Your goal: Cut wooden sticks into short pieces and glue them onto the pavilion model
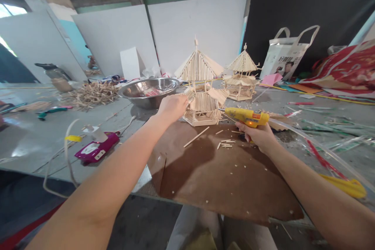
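Left hand (172, 106) pinches a stick at the stick pavilion's (200, 93) left side. Right hand (259, 134) grips the glue gun (244, 116), nozzle near the pavilion.

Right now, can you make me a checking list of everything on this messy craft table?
Surface: grey table with a brown board on top, dotted with crumbs.
Job's things: stick pavilion; yellow glue gun; loose sticks.
Clutter: steel bowl, stick pile, second pavilion, pink box, white tote bag.
Grippers: left hand touches the pavilion's edge; right hand grips the glue gun.
Cables: a pale cord loops off the table edge.
Surroundings: white panels and a black board behind.
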{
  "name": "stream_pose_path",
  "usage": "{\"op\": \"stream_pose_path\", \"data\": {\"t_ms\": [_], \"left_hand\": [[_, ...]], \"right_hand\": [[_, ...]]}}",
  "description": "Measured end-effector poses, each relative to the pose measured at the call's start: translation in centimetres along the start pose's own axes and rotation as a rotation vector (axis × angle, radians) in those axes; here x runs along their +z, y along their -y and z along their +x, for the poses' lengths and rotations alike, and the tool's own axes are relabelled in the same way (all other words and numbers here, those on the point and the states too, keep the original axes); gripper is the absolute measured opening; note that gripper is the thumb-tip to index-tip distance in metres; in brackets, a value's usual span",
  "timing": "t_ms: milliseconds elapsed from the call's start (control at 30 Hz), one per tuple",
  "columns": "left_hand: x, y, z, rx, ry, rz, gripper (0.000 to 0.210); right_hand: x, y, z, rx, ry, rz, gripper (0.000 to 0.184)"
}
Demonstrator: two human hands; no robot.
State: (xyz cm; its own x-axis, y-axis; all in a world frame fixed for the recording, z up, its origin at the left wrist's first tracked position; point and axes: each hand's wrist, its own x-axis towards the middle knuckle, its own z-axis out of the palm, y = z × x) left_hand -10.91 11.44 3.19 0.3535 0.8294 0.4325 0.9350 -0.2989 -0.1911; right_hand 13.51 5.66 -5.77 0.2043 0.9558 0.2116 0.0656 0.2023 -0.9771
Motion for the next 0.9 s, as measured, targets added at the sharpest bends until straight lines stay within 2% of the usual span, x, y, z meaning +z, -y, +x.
{"op": "stream_pose_path", "data": {"t_ms": [900], "left_hand": [[-0.41, -0.37, -0.16, 0.03, 0.05, 0.039, 0.03]], "right_hand": [[0.03, 0.24, -0.04, 0.016, -0.002, 0.006, 0.038]]}}
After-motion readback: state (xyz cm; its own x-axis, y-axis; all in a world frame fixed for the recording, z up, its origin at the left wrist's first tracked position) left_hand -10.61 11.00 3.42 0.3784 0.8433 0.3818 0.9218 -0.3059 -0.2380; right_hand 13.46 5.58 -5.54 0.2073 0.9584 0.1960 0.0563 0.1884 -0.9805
